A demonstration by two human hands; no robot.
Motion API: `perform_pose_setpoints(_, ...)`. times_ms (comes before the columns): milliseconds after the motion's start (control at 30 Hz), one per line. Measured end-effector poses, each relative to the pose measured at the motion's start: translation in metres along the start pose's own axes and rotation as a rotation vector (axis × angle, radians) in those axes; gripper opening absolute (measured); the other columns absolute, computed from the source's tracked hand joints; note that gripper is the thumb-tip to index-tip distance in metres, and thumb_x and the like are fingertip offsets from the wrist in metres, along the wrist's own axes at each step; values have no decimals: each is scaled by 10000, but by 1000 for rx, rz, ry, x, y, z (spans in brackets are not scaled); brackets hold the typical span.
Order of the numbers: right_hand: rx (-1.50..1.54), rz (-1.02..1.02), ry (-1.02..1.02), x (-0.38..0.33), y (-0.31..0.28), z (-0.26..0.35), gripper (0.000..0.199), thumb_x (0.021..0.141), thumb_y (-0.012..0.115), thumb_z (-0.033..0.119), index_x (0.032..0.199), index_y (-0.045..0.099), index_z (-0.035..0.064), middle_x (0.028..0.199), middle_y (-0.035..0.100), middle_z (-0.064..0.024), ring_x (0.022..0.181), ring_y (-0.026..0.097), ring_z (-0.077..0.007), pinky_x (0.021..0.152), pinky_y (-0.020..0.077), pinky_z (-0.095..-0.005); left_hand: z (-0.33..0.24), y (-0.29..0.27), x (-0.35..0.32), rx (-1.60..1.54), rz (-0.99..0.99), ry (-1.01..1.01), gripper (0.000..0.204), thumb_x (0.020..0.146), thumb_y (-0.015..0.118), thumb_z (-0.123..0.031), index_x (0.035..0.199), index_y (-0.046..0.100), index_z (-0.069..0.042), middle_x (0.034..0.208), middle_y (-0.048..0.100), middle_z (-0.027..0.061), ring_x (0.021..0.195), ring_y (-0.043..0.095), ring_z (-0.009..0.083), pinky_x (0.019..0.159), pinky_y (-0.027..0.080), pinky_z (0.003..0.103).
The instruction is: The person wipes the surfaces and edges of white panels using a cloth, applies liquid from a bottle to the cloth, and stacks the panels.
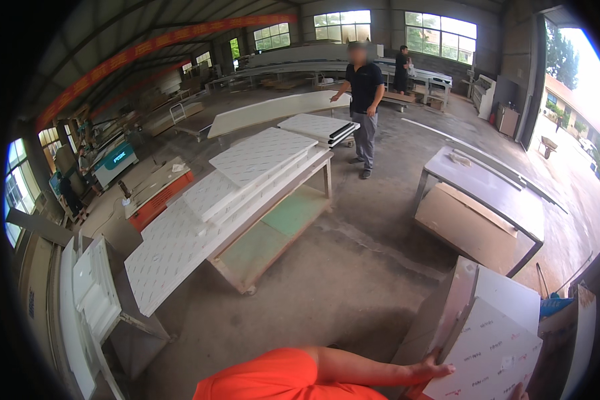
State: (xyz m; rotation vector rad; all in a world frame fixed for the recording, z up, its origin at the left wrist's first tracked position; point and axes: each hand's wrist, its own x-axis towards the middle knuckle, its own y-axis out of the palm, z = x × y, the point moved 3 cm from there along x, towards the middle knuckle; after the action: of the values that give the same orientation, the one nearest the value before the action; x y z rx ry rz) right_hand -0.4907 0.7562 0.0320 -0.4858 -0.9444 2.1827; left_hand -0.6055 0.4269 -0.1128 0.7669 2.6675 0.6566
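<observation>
At the lower right lies a white panel [490, 350] covered in printed protective film, on top of a stack of boards. My left hand [435, 371] is closed on its near left edge, thumb on the upper face. Only the fingers of my right hand [519, 393] show at the lower edge of the head view, bent at the panel's near right side; the rest is out of the picture. Under and behind the film-covered panel are a plain white board [507, 293] and a grey-brown box-like side [440, 303].
A long wheeled table [230, 257] carries stacked film-covered panels [263, 157]. A metal-framed table [487, 177] stands at right. Beyond, a person in dark clothes [365, 90] stands beside more panels [317, 125]. White boards [90, 283] lean at left; a blue dustpan [555, 305] is at right.
</observation>
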Motion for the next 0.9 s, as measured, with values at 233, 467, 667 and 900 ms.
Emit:
perform_pose_setpoints(233,-94,-38,-54,0,0,14,669,1022,653,522,1145,700,-134,1029,730,-249,914,614,-332,882,487,-470,-21,8,-12,-58,1,-68,1206,848,825,-519,1617,115,81,1530,387,289,1464,390,389,1200,372,470)
perform_pose_setpoints(467,-112,-25,-71,16,3,-6,632,1028,658,500,1061,715,-128,882,701,-194,838,590,-279,820,494,-450,-4,-4,-4,55,-24,-71,1213,854,804,-553,1610,111,95,1522,392,293,1468,390,395,1203,369,460)
perform_pose_setpoints(667,-80,-46,-59,16,5,-11,623,1025,670,482,1101,705,-136,926,710,-162,856,589,-267,829,502,-433,-16,-1,-8,71,29,-47,1260,843,803,-566,1614,72,112,1541,372,312,1491,365,401,1214,353,453)
perform_pose_setpoints(900,-64,-17,-88,20,4,-14,616,1022,669,479,1132,709,-126,957,727,-169,865,602,-275,835,502,-437,-12,-3,-8,51,8,-90,1272,844,809,-563,1618,56,109,1560,353,313,1505,348,407,1225,334,471)
